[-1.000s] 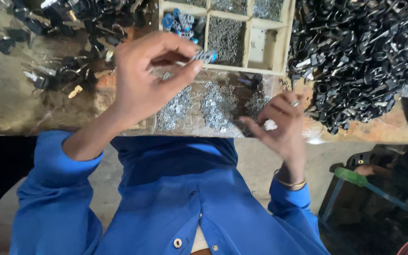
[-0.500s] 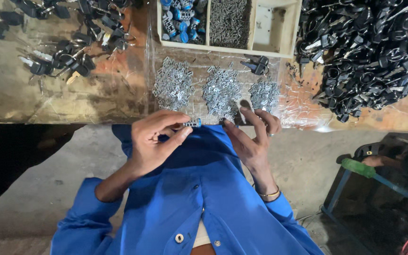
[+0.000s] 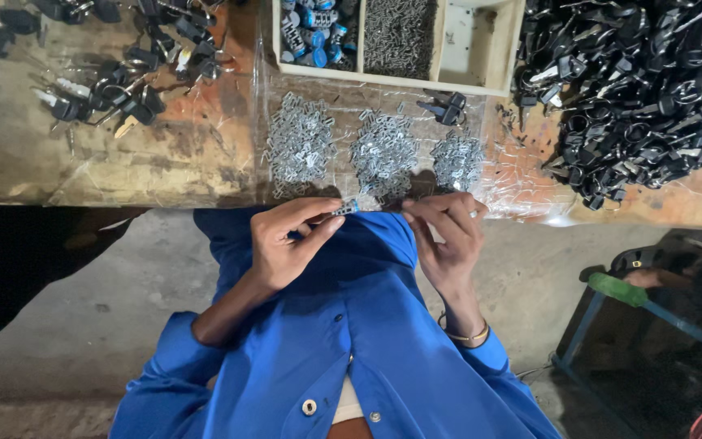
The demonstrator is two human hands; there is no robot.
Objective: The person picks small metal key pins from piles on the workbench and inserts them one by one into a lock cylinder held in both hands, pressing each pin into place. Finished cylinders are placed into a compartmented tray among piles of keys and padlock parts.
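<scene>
2 bare hands, the left hand (image 3: 290, 244) at 7 o'clock and the right hand (image 3: 448, 240) at 5 o'clock. 3 heaps of small silvery metal pieces (image 3: 301, 146) at 12 o'clock. 1 wooden tray (image 3: 439, 80) with 3 compartments. 1 big pile of black keys (image 3: 635, 89) at 2 o'clock.

Both hands (image 3: 367, 236) nearer together, lower.

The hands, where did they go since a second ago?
The left hand came back from over the wooden tray to the table edge, still pinching a small metal piece. The right hand moved in beside it. The three piles of metal bits and the black key heap stayed put.
</scene>
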